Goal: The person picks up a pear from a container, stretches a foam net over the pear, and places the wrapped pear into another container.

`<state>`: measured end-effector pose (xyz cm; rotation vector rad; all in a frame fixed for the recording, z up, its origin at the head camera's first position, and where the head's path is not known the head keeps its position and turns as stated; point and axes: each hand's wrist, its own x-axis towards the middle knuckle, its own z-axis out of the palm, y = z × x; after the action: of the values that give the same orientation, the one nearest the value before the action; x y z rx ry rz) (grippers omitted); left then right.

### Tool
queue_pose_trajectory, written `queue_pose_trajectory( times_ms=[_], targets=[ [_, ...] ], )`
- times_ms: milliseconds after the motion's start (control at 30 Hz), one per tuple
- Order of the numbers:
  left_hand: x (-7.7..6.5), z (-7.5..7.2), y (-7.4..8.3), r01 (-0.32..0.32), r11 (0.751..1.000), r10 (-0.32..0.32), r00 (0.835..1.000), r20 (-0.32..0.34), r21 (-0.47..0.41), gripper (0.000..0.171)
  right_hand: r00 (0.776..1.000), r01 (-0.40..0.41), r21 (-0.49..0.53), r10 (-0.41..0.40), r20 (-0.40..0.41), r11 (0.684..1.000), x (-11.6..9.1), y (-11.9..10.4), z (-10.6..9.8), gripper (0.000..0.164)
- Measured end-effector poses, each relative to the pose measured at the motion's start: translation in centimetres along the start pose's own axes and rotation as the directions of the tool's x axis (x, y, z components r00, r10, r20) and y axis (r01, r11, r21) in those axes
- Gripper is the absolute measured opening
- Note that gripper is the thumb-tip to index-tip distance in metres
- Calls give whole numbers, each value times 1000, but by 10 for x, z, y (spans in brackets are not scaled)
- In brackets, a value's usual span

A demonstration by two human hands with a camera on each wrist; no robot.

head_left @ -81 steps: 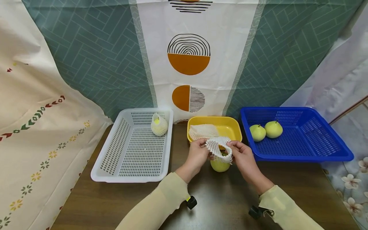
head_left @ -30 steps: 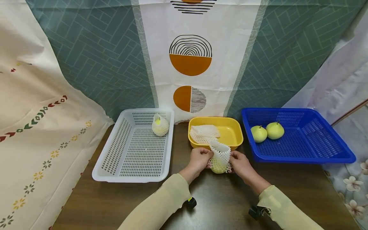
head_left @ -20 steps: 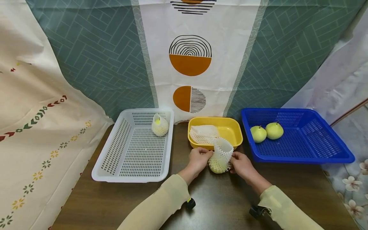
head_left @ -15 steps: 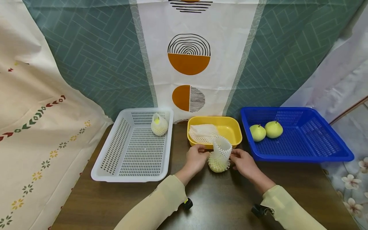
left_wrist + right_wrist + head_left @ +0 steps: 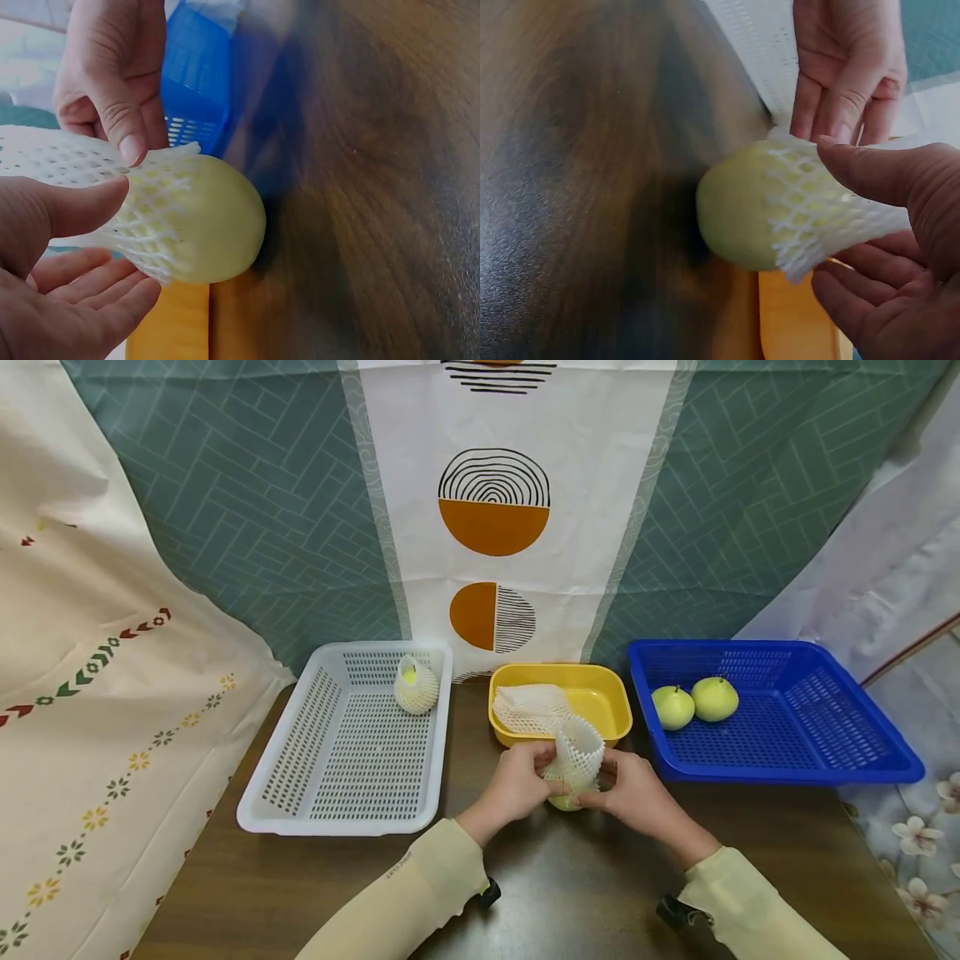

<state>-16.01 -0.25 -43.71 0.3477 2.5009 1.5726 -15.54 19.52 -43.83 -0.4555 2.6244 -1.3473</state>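
A pale green pear (image 5: 229, 221) stands on the table in front of the yellow tray, a white foam net sleeve (image 5: 579, 750) drawn over its upper part. The sleeve's open top sticks up above the fruit; the bottom of the pear is bare in both wrist views. My left hand (image 5: 520, 781) holds the net from the left, thumb in front and fingers behind. From the other side my right hand (image 5: 636, 789) holds it likewise, thumb (image 5: 870, 171) on the mesh. The two thumbs nearly meet at the front of the pear in the head view.
The yellow tray (image 5: 611, 718) holds more foam netting (image 5: 531, 706). On the left, a white basket (image 5: 262, 768) contains a net-wrapped pear (image 5: 417, 689). A blue basket (image 5: 810, 727) on the right has two bare pears (image 5: 715, 699) (image 5: 672, 707).
The net, first stretched open above the pear, has come down over it. After easing slightly apart from it, both hands have closed in around the pear, thumbs moving to the front.
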Motion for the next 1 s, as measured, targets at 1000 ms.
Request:
queue_pose_trajectory(
  times_ms=[1000],
  targets=[
    [0, -6, -16, 111, 989, -118, 991, 67, 94, 39, 996, -88, -56, 86, -37, 995, 1, 9, 13, 63]
  ],
)
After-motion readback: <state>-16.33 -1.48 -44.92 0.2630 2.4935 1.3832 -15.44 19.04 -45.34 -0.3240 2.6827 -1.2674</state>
